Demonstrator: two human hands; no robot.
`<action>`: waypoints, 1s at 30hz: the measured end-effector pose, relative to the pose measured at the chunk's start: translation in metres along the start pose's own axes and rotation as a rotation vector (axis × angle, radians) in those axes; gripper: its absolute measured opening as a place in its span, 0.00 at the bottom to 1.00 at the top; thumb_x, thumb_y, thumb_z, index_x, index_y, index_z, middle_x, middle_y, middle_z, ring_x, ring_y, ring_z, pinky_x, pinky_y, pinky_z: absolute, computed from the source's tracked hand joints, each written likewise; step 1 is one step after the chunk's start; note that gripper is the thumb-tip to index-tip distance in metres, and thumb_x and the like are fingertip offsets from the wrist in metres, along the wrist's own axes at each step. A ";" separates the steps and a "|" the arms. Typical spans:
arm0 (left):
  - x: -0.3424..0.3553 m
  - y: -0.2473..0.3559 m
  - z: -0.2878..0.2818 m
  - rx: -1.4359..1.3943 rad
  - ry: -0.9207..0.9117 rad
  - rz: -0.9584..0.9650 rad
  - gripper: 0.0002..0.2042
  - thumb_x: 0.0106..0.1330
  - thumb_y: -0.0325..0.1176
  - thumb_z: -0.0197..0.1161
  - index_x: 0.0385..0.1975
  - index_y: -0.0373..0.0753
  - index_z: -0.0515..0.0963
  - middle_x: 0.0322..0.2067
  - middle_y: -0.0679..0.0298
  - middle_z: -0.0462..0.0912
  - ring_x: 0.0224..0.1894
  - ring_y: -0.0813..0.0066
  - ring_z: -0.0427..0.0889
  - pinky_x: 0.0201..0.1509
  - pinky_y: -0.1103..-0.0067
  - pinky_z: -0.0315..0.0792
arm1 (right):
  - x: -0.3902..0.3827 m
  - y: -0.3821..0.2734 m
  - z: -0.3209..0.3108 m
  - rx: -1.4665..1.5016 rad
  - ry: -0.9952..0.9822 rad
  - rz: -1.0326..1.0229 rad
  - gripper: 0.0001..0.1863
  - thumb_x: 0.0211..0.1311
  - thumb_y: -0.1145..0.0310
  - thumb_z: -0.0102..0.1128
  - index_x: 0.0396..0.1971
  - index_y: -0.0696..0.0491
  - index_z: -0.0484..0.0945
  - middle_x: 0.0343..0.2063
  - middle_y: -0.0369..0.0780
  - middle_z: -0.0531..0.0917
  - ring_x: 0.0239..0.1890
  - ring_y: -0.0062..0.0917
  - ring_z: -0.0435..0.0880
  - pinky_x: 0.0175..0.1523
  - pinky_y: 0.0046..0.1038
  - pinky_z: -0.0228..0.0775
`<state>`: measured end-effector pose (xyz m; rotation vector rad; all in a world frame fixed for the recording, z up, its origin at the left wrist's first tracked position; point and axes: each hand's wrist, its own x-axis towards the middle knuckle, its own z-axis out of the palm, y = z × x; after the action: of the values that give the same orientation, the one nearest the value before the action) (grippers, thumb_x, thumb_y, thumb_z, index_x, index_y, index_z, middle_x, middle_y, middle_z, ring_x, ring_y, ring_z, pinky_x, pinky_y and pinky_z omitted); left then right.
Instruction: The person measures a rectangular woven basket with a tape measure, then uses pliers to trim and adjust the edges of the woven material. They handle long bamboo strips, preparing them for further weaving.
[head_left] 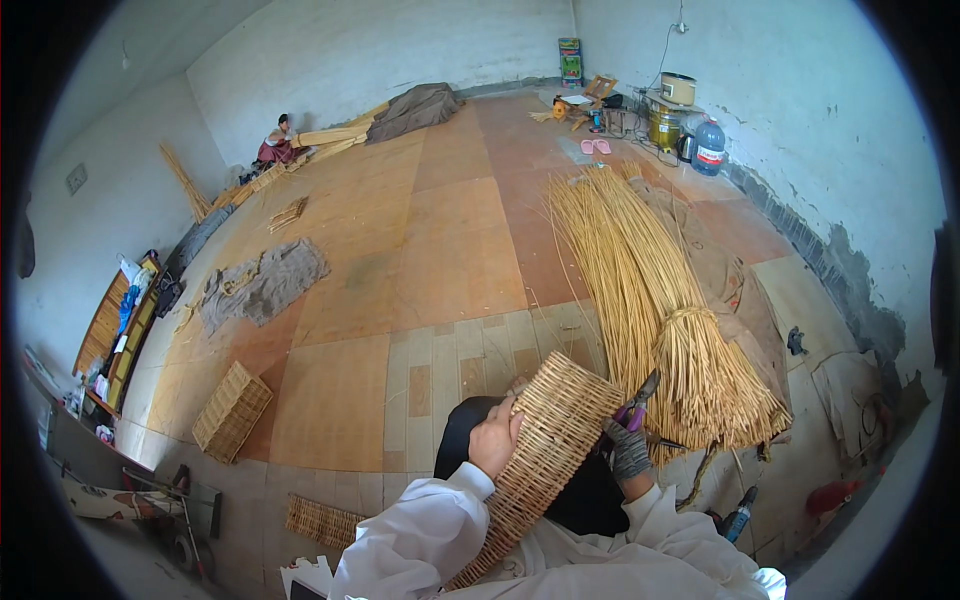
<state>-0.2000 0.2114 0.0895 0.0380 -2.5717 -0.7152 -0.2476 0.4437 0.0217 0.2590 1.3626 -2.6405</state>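
Note:
A long woven wicker basket (548, 440) lies slanted across my lap, one end toward my body. My left hand (493, 441), bare, is closed on its left edge, with part of the fingers hidden. At the basket's far right corner, my right hand (628, 453) wears a grey glove and grips pruning shears (640, 402) with purple handles. The shears' dark blades point up and away from me. Whether the blades touch the wicker I cannot tell.
A large bundle of peeled willow rods (640, 290) lies close on my right. Another wicker basket (232, 412) and a woven piece (322, 521) lie to the left. Grey cloth (265, 285) is spread farther off. A person (279, 142) sits by the far left wall.

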 end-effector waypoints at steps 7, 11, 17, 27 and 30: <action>0.007 0.005 -0.010 0.001 -0.318 -0.187 0.16 0.68 0.41 0.47 0.50 0.40 0.69 0.29 0.48 0.80 0.31 0.49 0.80 0.35 0.63 0.73 | 0.011 0.000 0.001 -0.067 0.061 -0.091 0.16 0.52 0.81 0.61 0.42 0.57 0.72 0.34 0.39 0.79 0.35 0.29 0.81 0.41 0.30 0.77; -0.006 0.001 0.001 0.049 -0.181 -0.156 0.16 0.68 0.41 0.47 0.50 0.39 0.69 0.28 0.48 0.80 0.31 0.50 0.80 0.34 0.63 0.73 | 0.013 0.001 0.005 -0.123 0.007 -0.110 0.14 0.52 0.80 0.62 0.39 0.56 0.72 0.32 0.36 0.78 0.34 0.26 0.80 0.39 0.27 0.76; 0.000 0.016 0.005 0.206 -0.111 -0.012 0.24 0.65 0.40 0.53 0.56 0.33 0.62 0.50 0.45 0.70 0.50 0.48 0.72 0.49 0.65 0.69 | 0.008 -0.010 0.019 -0.268 0.006 -0.101 0.16 0.51 0.75 0.66 0.38 0.54 0.71 0.30 0.32 0.75 0.30 0.18 0.74 0.34 0.22 0.70; 0.098 0.056 0.059 0.023 -0.436 0.631 0.27 0.63 0.52 0.51 0.57 0.42 0.66 0.51 0.58 0.72 0.59 0.64 0.65 0.67 0.63 0.47 | 0.017 -0.001 0.017 -0.249 -0.015 -0.118 0.16 0.50 0.77 0.65 0.39 0.51 0.71 0.28 0.30 0.74 0.26 0.16 0.74 0.29 0.19 0.68; 0.097 0.059 0.056 -0.081 -0.446 0.597 0.21 0.63 0.51 0.53 0.49 0.44 0.74 0.41 0.60 0.76 0.49 0.63 0.71 0.64 0.65 0.51 | 0.013 -0.010 0.023 -0.193 0.007 -0.079 0.16 0.50 0.77 0.65 0.37 0.50 0.70 0.27 0.30 0.73 0.25 0.16 0.74 0.27 0.19 0.68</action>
<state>-0.3053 0.2752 0.1183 -0.9701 -2.7245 -0.6379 -0.2642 0.4298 0.0393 0.1936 1.6480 -2.5470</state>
